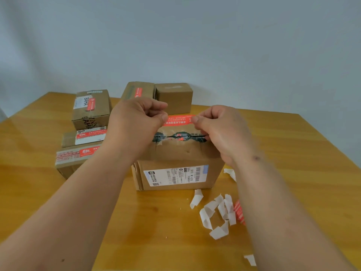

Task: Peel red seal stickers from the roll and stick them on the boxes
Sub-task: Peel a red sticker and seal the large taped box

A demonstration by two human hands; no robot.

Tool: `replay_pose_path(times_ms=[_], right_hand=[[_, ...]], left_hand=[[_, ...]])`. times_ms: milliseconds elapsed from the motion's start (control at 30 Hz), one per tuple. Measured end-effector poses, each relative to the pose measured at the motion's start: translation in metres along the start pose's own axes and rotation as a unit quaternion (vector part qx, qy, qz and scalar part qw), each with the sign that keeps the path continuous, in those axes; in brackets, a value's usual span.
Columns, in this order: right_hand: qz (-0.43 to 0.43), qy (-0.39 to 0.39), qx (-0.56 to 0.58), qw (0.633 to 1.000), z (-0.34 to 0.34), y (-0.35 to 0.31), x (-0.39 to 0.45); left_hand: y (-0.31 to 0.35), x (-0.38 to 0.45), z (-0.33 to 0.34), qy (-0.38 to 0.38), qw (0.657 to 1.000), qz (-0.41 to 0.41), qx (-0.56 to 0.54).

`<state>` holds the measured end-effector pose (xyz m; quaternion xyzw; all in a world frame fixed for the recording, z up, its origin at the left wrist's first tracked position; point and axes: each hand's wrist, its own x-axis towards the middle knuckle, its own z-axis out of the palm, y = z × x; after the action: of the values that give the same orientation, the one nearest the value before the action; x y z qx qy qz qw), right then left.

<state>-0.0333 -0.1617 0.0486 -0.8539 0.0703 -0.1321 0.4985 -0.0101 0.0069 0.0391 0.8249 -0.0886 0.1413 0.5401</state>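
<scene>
Landmark: the front box, a cardboard carton standing on the wooden table, with a white shipping label on its near face and torn tape along its top seam.
Red seal sticker: stretched level above the far edge of the front box's top, printed side towards the camera; whether it touches the cardboard cannot be told.
Left hand: above the front box's left top corner, fingers curled, thumb and forefinger pinching the sticker's left end.
Right hand: above the front box's right top edge, fingers curled, thumb and forefinger pinching the sticker's right end.
Backing scraps: curled white strips scattered on the table just in front of the front box, towards its right.
Sticker roll: red, partly hidden behind the right forearm, beside the scraps and nearer the camera than the front box.
Sealed boxes: a group to the left of and behind the front box, each showing a red sticker.
Plain box: directly behind the front box; no red sticker shows on its visible faces.
</scene>
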Motion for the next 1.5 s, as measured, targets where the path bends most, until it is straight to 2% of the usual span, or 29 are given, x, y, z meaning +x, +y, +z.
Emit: replay_pose_path(times_ms=[133, 267, 433, 1033, 1500], right_hand=[[-0.012, -0.091, -0.108, 0.990, -0.010, -0.005, 0.005], [-0.033, -0.100, -0.261, 0.960, -0.003, -0.005, 0.011], [-0.059, -0.081, -0.346, 0.933, 0.005, -0.002, 0.012], [-0.066, -0.084, -0.395, 0.912, 0.012, 0.005, 0.018], [-0.098, -0.059, -0.405, 0.907, 0.015, 0.009, 0.019]], left_hand=[[-0.004, 0.007, -0.003, -0.032, 0.999, -0.015, 0.036], [-0.005, 0.009, 0.001, -0.051, 0.992, -0.028, 0.116], [-0.005, 0.011, 0.008, -0.052, 0.979, -0.002, 0.197], [-0.006, 0.010, 0.013, -0.069, 0.973, 0.005, 0.220], [-0.007, 0.005, 0.019, -0.043, 0.964, 0.032, 0.259]])
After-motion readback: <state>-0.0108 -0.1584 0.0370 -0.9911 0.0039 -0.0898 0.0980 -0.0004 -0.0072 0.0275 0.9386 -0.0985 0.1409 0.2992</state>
